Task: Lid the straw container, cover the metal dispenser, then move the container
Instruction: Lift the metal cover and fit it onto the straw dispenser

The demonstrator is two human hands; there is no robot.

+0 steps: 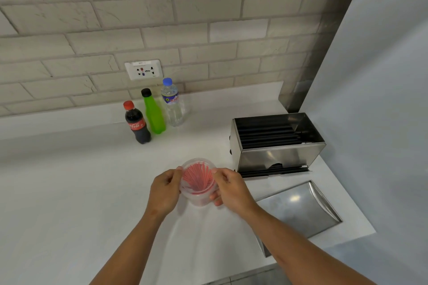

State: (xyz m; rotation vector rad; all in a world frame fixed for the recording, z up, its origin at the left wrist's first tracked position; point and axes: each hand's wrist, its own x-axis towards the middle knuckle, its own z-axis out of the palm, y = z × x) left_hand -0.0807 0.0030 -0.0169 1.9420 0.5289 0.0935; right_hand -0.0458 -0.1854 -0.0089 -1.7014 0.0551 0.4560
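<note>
Gripping the container [198, 184] of red straws on the counter [69, 192], left hand [165, 190] and right hand [228, 188] clasp its rim from either side. The open dispenser [275, 143] stands just right, its cover [298, 209] lying nearer; three bottles [154, 113] stand behind.

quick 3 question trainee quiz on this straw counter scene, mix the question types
1. True or false: the metal dispenser is already covered.
2. Which bottle stands nearest the wall? A cola B green C water
3. Fill in: both hands hold the clear container of ____ straws.

Key
1. False: its top is open and its metal cover lies on the counter.
2. C, the water bottle.
3. Red; left hand and right hand grip the straw container.
</note>
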